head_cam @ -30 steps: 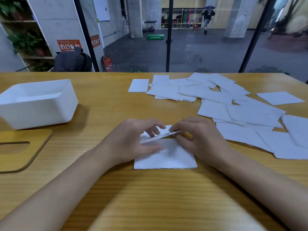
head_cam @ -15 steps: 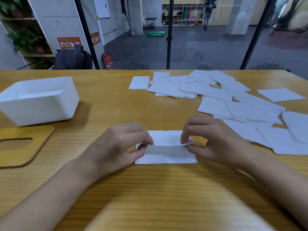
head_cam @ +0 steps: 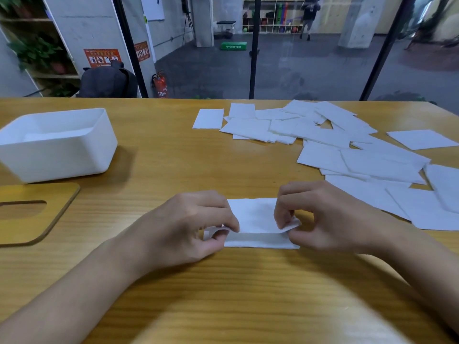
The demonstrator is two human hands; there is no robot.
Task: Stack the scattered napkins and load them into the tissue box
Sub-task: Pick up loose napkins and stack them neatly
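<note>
Both hands, left hand point(head_cam: 191, 225) and right hand point(head_cam: 325, 214), pinch one folded napkin point(head_cam: 255, 217).

The left hand point(head_cam: 188, 227) and right hand point(head_cam: 330, 219) are bare, as are both forearms.

The desk point(head_cam: 186, 165) is bearing a white tissue box point(head_cam: 62, 157) and slotted lid point(head_cam: 57, 214). Napkins point(head_cam: 360, 165) are lying scattered right, one folded napkin point(head_cam: 255, 214) nearer.
</note>
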